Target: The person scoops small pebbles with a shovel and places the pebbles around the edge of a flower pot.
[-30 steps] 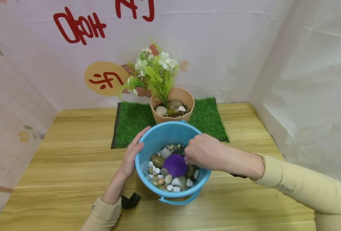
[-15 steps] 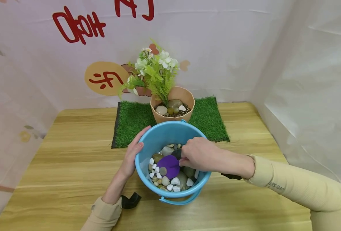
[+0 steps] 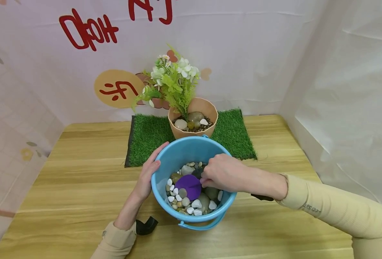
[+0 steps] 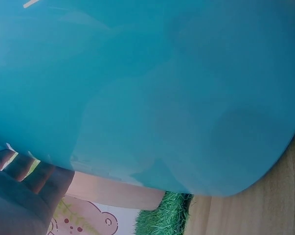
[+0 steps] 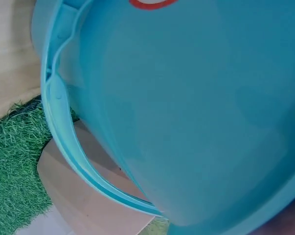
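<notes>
A light-blue bucket (image 3: 161, 201) stands before me with stones of several sizes and colours inside. My right hand (image 3: 224, 173) reaches into it, fingers curled, and grips a purple shovel (image 3: 187, 182). The shovel's rounded blade lies among the stones; its handle is hidden by the hand. A small grey stone (image 3: 182, 193) overlaps the blade's lower left edge. Against the bucket's left outer side rests my left hand (image 3: 145, 180), its fingers extended. In the left wrist view those fingers (image 4: 47, 183) touch the outer wall.
Behind the bucket, a peach pot (image 3: 181, 135) holds white flowers (image 3: 184, 68) and stones, on a green turf mat (image 3: 236, 135). The bucket's handle (image 3: 203, 226) hangs at the front. A black angled piece (image 3: 146, 226) shows by the left wrist. Wooden tabletop (image 3: 81, 187) lies around.
My right hand has moved left with the shovel, whose blade now sits farther left under the grey stone's edge. The left hand and the bucket have stayed put.
</notes>
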The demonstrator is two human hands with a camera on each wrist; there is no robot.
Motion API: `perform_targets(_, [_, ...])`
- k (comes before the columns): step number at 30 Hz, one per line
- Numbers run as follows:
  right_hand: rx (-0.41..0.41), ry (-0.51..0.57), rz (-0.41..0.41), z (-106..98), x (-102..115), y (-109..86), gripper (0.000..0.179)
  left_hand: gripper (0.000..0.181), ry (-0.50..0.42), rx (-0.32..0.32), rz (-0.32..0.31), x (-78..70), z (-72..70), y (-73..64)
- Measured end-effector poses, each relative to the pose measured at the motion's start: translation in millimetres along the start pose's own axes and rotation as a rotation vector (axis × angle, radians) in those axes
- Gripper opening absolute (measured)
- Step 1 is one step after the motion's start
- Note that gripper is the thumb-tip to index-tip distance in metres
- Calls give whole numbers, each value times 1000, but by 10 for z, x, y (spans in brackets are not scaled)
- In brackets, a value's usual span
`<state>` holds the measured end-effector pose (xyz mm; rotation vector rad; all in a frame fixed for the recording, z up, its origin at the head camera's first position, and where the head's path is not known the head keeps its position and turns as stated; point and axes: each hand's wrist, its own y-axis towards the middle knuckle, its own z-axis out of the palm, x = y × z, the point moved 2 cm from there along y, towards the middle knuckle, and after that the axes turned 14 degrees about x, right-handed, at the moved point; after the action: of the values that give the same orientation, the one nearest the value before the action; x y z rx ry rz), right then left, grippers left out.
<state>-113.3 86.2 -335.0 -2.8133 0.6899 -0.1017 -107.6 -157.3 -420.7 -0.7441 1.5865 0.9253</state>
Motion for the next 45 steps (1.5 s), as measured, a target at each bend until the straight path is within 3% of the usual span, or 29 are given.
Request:
perform_targets(4, [29, 116, 35, -18, -53, 31, 44, 62, -7, -2, -5, 1, -2, 7])
perform_targets(9, [182, 321, 106, -65, -113, 87, 61, 61, -2, 11, -9, -1, 8, 14])
perform_targets(13, [249, 378, 137, -82, -128, 108, 64, 61, 8, 1, -11, 0, 13, 11])
perform_targets(15, [242, 343, 131, -77, -124, 109, 61, 61, 6, -1, -11, -4, 15, 11])
perform_targets(22, [112, 48, 22, -39, -93, 88, 38, 62, 2, 2, -5, -2, -5, 6])
perform_targets(26, [87, 131, -12, -35, -125, 77, 35, 62, 1, -1, -5, -1, -9, 0])
perform_targets(33, [204, 441, 19, -79, -183, 73, 40, 61, 2, 12, 4, 8, 4, 8])
perform_targets(45, [198, 483, -4, -220, -201, -10, 22, 62, 1, 3, 7, 1, -3, 3])
